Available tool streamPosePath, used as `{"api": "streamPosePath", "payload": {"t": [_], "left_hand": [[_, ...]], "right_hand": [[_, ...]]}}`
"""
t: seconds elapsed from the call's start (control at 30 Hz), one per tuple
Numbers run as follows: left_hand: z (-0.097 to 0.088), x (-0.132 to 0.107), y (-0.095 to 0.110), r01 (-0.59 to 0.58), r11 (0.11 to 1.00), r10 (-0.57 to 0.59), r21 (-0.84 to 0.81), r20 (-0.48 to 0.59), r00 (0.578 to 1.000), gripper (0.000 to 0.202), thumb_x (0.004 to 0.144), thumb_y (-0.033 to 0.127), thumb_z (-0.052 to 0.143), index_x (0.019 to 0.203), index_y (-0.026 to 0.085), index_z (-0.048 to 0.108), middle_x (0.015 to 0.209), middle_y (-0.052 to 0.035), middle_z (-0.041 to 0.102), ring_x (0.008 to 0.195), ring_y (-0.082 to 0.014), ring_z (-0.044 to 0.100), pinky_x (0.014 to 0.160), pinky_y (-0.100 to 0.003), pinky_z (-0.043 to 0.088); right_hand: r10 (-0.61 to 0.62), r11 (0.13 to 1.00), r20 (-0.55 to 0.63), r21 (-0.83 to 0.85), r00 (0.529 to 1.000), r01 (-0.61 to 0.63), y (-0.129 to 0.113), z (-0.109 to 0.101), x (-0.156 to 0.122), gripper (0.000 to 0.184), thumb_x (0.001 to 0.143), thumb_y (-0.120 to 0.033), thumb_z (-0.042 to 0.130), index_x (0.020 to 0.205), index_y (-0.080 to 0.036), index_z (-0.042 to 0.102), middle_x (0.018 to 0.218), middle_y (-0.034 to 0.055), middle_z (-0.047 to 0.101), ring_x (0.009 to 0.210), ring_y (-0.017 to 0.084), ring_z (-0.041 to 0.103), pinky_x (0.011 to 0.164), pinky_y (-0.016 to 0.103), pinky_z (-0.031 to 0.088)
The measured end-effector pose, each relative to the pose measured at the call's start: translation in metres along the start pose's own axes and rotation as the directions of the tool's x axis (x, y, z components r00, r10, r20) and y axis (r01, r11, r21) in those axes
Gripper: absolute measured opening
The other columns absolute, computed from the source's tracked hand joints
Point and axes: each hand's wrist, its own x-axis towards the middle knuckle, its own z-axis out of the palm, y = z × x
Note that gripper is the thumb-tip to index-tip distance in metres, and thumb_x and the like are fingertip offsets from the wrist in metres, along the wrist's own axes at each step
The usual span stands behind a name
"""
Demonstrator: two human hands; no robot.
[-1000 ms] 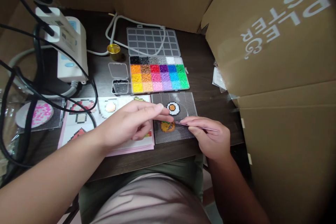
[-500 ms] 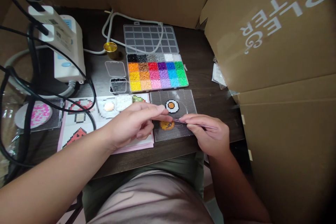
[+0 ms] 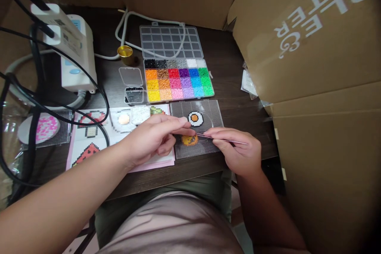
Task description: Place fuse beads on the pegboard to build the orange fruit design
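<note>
My right hand [image 3: 240, 152] is closed around slim tweezers [image 3: 230, 140], which point left over the clear pegboard [image 3: 205, 149]. Their tip meets the index fingertip of my left hand [image 3: 157, 137]. That index finger is stretched out; the thumb lies above it and the other fingers are loosely curled. Whether a bead sits at the tip is too small to tell. Just below the fingertip is an orange bead shape [image 3: 189, 140] with some darker beads, partly covered by my left hand. Behind it on the board lies a fried-egg bead figure [image 3: 195, 119], white with an orange yolk and black outline.
A sectioned bead box [image 3: 180, 79] stands open behind the board. Small boxes of black beads [image 3: 133, 95] and white beads [image 3: 141, 115] are left of it. Pattern sheets [image 3: 89, 131] lie under my left arm. A power strip [image 3: 79, 55], cables and cardboard walls [image 3: 321, 147] surround the table.
Hardly anything differs. The view shifts slightly, and both hands keep nearly the same pose, with the tweezers' tip still at my left fingertip.
</note>
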Motion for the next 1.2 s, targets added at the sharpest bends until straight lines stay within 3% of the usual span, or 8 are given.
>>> {"api": "streamPosePath", "payload": {"t": [0.27, 0.37, 0.5, 0.57, 0.67, 0.8, 0.97, 1.2], "left_hand": [[-0.007, -0.001, 0.009, -0.057, 0.998, 0.056, -0.042, -0.006, 0.998, 0.038, 0.076, 0.044, 0.066, 0.090, 0.008, 0.071, 0.098, -0.0215, 0.072, 0.034, -0.0006, 0.028, 0.034, -0.020, 0.016], [-0.009, -0.003, 0.011, -0.071, 0.996, 0.071, -0.052, 0.000, 0.997, 0.032, 0.079, 0.041, 0.064, 0.084, 0.010, 0.069, 0.082, -0.0154, 0.071, 0.035, -0.0013, 0.028, 0.035, -0.019, 0.013], [-0.011, -0.006, 0.014, -0.102, 0.990, 0.104, -0.093, 0.017, 0.994, 0.030, 0.078, 0.034, 0.064, 0.059, 0.014, 0.053, 0.050, -0.0002, 0.042, 0.037, -0.0033, 0.023, 0.038, -0.020, 0.012], [-0.014, -0.009, 0.017, -0.145, 0.982, 0.149, -0.117, 0.024, 0.989, 0.038, 0.075, 0.028, 0.065, 0.050, 0.016, 0.038, 0.047, 0.0032, 0.028, 0.038, -0.0040, 0.022, 0.039, -0.021, 0.013], [-0.020, -0.014, 0.023, -0.261, 0.954, 0.265, -0.145, 0.012, 0.964, 0.043, 0.070, 0.018, 0.066, 0.049, 0.017, 0.029, 0.045, 0.0045, 0.022, 0.039, -0.0043, 0.021, 0.041, -0.022, 0.014], [-0.027, -0.023, 0.032, -0.483, 0.855, 0.476, -0.190, -0.081, 0.876, 0.049, 0.065, 0.007, 0.067, 0.049, 0.016, 0.022, 0.045, 0.0048, 0.023, 0.040, -0.0040, 0.024, 0.044, -0.023, 0.016], [-0.036, -0.029, 0.040, -0.675, 0.703, 0.642, -0.225, -0.208, 0.738, 0.056, 0.063, 0.006, 0.071, 0.051, 0.015, 0.017, 0.045, 0.0049, 0.023, 0.042, -0.0049, 0.027, 0.045, -0.023, 0.017], [-0.047, -0.022, 0.045, -0.784, 0.614, 0.682, -0.092, -0.438, 0.585, 0.054, 0.061, 0.010, 0.071, 0.049, 0.015, 0.019, 0.043, 0.0057, 0.027, 0.040, -0.0046, 0.028, 0.045, -0.023, 0.019]], "right_hand": [[0.043, 0.998, -0.024, 0.039, 0.999, -0.042, 0.001, 0.000, -0.003, 0.025, 0.083, -0.005, 0.065, 0.090, -0.028, 0.074, 0.094, -0.0018, 0.078, 0.088, 0.015, 0.073, 0.085, 0.028, 0.058], [0.059, 0.997, -0.041, 0.059, 0.997, -0.056, 0.000, 0.000, -0.003, 0.024, 0.083, -0.005, 0.065, 0.089, -0.027, 0.075, 0.093, -0.0012, 0.078, 0.088, 0.015, 0.073, 0.084, 0.029, 0.058], [0.049, 0.993, -0.083, 0.109, 0.995, -0.039, 0.000, 0.002, -0.005, 0.024, 0.082, -0.005, 0.065, 0.089, -0.026, 0.075, 0.093, 0.0000, 0.078, 0.087, 0.016, 0.073, 0.083, 0.030, 0.059], [0.041, 0.991, -0.134, 0.133, 0.990, -0.023, 0.000, 0.003, -0.008, 0.025, 0.082, -0.005, 0.065, 0.091, -0.026, 0.075, 0.095, 0.0005, 0.078, 0.087, 0.016, 0.073, 0.081, 0.031, 0.059], [0.029, 0.991, -0.211, 0.134, 0.977, -0.001, -0.004, 0.003, -0.009, 0.027, 0.082, -0.004, 0.065, 0.094, -0.026, 0.075, 0.097, 0.0012, 0.077, 0.087, 0.017, 0.073, 0.079, 0.031, 0.060], [-0.056, 0.995, -0.250, 0.071, 0.967, 0.076, -0.027, -0.004, 0.011, 0.026, 0.081, -0.005, 0.067, 0.094, -0.026, 0.076, 0.097, 0.0011, 0.077, 0.087, 0.016, 0.073, 0.080, 0.030, 0.060], [-0.117, 0.993, -0.166, -0.018, 0.979, 0.116, -0.056, -0.008, 0.079, 0.016, 0.080, -0.014, 0.070, 0.088, -0.026, 0.077, 0.092, 0.0007, 0.078, 0.085, 0.016, 0.074, 0.079, 0.027, 0.060], [0.097, 0.993, 0.139, -0.079, 0.985, -0.087, -0.038, 0.042, 0.164, 0.017, 0.077, -0.028, 0.069, 0.089, -0.017, 0.076, 0.083, 0.0077, 0.077, 0.073, 0.021, 0.072, 0.068, 0.034, 0.058]]}}
